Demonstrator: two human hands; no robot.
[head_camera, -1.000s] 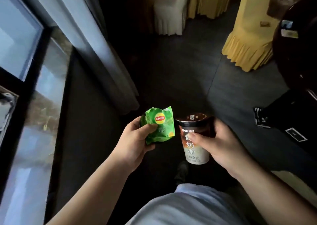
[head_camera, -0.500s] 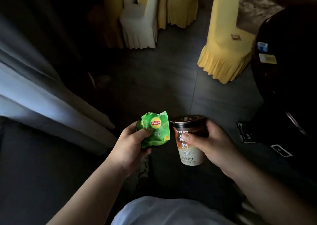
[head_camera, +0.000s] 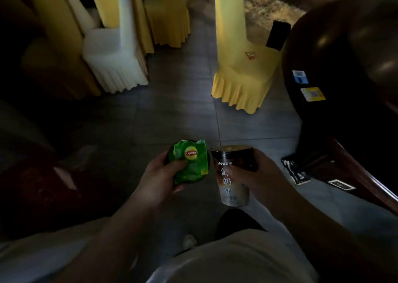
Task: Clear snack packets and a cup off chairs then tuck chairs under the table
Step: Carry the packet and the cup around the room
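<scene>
My left hand [head_camera: 158, 179] grips a crumpled green Lipton snack packet [head_camera: 190, 163] in front of my chest. Right beside it, my right hand [head_camera: 258, 175] holds a tall cup [head_camera: 233, 188] with a dark lid and a pale lower half. Ahead on the right stands a yellow-covered chair [head_camera: 243, 71] pulled away from the dark round table [head_camera: 344, 52]. A small orange packet [head_camera: 250, 55] lies on its seat, and a black flat object [head_camera: 277, 34] leans at the seat's far edge.
A white-covered chair [head_camera: 112, 60] and more yellow chairs [head_camera: 170, 17] stand at the back left. Stickers [head_camera: 312, 94] mark the table's rim. Dark packets [head_camera: 296, 172] lie on the grey tiled floor by the table's wooden leg [head_camera: 355, 175]. Something dark red [head_camera: 41, 192] sits low at left.
My view has swung right, away from the window and curtain, toward the chairs and table. Both hands keep the packet and the cup in the same hold.
</scene>
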